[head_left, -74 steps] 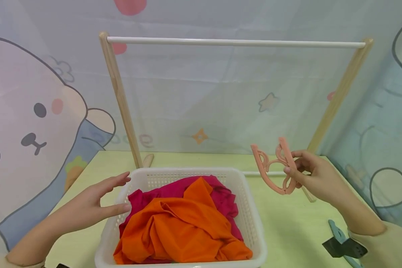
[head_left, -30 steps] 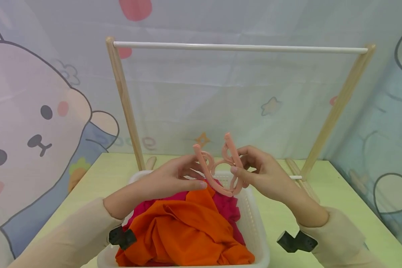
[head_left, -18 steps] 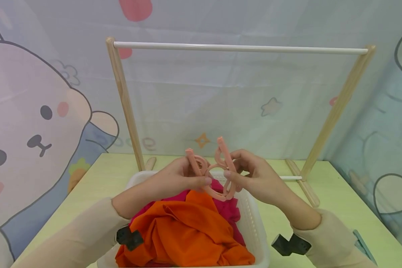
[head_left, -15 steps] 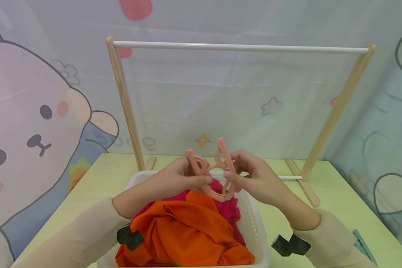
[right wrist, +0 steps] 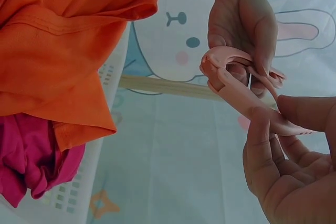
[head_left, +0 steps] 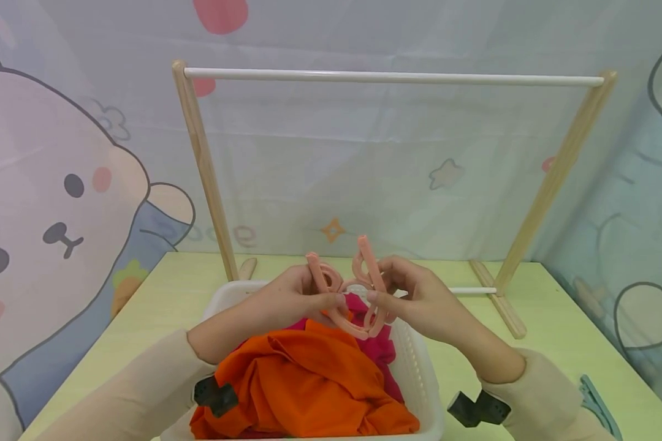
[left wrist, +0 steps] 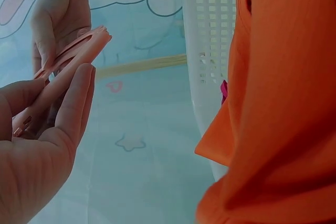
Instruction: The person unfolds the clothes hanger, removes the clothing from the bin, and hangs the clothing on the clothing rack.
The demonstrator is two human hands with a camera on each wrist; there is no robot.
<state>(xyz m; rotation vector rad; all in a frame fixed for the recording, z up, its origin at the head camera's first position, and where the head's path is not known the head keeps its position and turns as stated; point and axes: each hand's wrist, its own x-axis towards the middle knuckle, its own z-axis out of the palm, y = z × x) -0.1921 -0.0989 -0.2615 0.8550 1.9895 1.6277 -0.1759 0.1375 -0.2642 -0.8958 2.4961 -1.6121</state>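
A pink folding clothes hanger (head_left: 371, 262) is held up over the back part of a white basket (head_left: 431, 392), its two arms folded upward into a V. My left hand (head_left: 284, 300) pinches the left arm between thumb and fingers. On the other arm, my right hand (head_left: 422, 304) has the same kind of pinch. Both wrist views show the hanger (right wrist: 239, 95) between the two hands, with fingers behind it partly hidden. Below lies a crumpled orange cloth (head_left: 309, 386) in the basket, over a magenta cloth (head_left: 385, 352).
Behind the basket stands a rack with wooden legs (head_left: 557, 177) and a white top rail (head_left: 391, 77). A teal object, perhaps another hanger (head_left: 601, 407), lies on the pale table (head_left: 535, 367) by the right sleeve, which partly hides it. A printed cloth (head_left: 331, 171) hangs behind.
The right hand has brought the hanger leftward from the right side to above the basket. The left hand has come in and gripped its other arm. Lately both hands have sunk slightly.
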